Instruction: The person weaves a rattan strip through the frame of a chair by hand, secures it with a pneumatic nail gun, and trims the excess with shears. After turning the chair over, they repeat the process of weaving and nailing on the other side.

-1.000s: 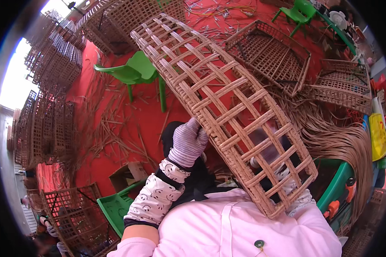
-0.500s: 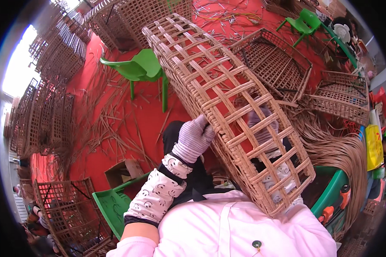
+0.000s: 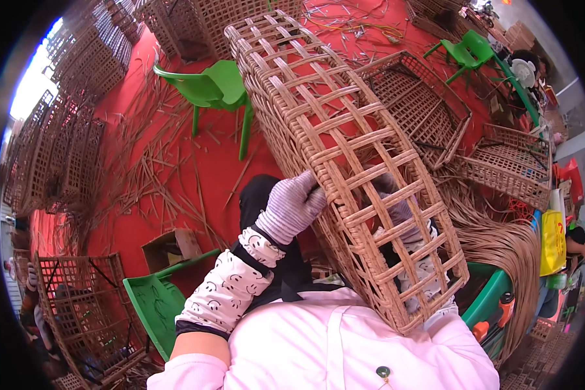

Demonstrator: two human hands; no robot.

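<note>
A long brown wicker basket (image 3: 309, 146) woven in an open lattice is tilted across my lap, its lattice face toward me. My left hand (image 3: 291, 207), in a striped glove, is closed on its left edge near the middle, thumb by the woven rim. My right hand (image 3: 398, 213), gloved the same way, is behind the lattice and shows only through the gaps. The strips cover most of its fingers, so its grip cannot be made out. Patterned sleeve covers reach up both forearms.
Brown strips lie scattered on the red floor (image 3: 205, 172); a thick strip bundle (image 3: 500, 250) hangs at right. A green chair (image 3: 218, 88) stands ahead, with another basket (image 3: 413, 97) beyond. Orange-handled tools (image 3: 481, 330) sit at lower right. A cardboard box (image 3: 169, 250) lies at left.
The view has shifted slightly. My right hand has moved a little lower behind the lattice, while my left hand keeps its hold on the basket's edge.
</note>
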